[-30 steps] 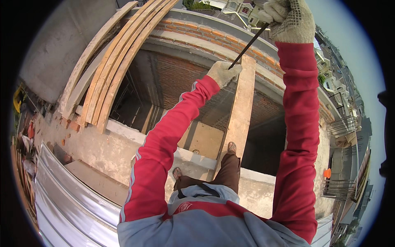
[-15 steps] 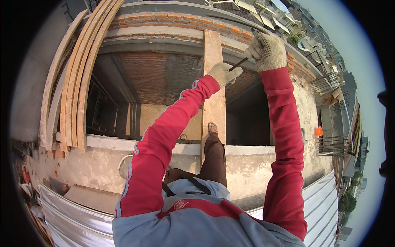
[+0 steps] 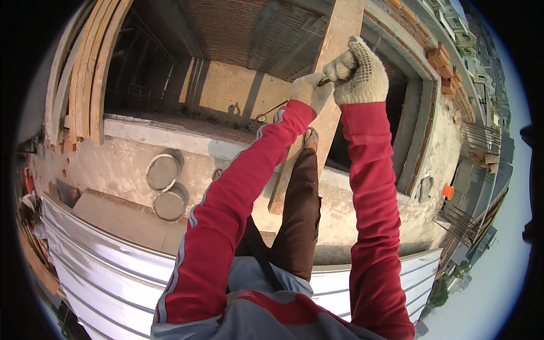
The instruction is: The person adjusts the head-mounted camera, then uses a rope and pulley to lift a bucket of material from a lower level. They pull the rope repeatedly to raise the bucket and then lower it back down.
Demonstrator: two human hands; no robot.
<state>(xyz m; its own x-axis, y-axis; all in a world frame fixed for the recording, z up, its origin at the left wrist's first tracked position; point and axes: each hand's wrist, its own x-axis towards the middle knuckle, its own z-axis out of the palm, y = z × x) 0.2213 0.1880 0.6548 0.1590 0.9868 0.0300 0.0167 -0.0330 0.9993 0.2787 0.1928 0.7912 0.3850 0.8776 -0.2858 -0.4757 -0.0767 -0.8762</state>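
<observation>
Both my hands wear pale knitted work gloves and are held close together above the wooden plank (image 3: pixel 340 34). My right hand (image 3: pixel 362 73) is closed in a fist around a thin dark rod (image 3: pixel 324 81), which shows briefly in the gap between the gloves. Just to the left, my left hand (image 3: pixel 310 90) is closed on the same rod, its fingers partly hidden. A thin dark line runs down-left from the left glove; whether it is the rod's end I cannot tell. Below the hands, my sandalled foot (image 3: pixel 310 139) stands on the plank.
The plank bridges a deep opening with brick walls (image 3: pixel 226 28). Long timber beams (image 3: pixel 90 68) lean at the left. Two round containers of grey material (image 3: pixel 163 173) stand on the concrete ledge (image 3: pixel 124 153). Corrugated metal sheets (image 3: pixel 113 255) lie nearer. Stacked bricks (image 3: pixel 445 65) and an orange container (image 3: pixel 449 192) are right.
My hands have come closer together, the right one lowered toward the left. The view has tilted nearer and turned, so the plank slants and the two round containers now show.
</observation>
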